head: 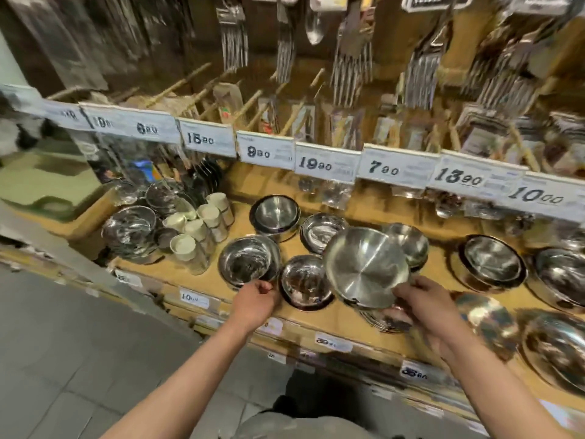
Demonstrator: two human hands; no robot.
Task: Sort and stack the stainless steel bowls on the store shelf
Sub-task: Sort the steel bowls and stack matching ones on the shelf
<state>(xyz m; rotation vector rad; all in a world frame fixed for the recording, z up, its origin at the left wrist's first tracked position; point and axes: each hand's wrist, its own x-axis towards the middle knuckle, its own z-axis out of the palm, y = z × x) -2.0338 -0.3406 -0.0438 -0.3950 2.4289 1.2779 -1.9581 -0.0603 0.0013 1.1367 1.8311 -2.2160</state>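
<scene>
— Hands first: what has each one got?

— My right hand (421,301), lower right of centre, grips the near rim of a wide shallow stainless steel plate-bowl (365,267), tilted up so its brushed inside faces me. It hangs over a low stack of shiny steel dishes (387,320) at the shelf's front edge. My left hand (256,296), lower centre, has its fingers curled at the near rim of a round polished steel bowl (250,259) — whether it truly clamps the rim I cannot tell.

— And the other bowls?

— A small mirror-bright steel bowl (305,283) sits between my hands on the tan wooden shelf (202,282). Behind it, mid-frame, stand a deep straight-sided steel bowl (275,217) and a shallow steel bowl stack (321,231). At centre left, cream-coloured cups (202,226) are clustered, touching. White price tags (326,163) run across the middle; packaged forks (234,36) hang along the top.
</scene>
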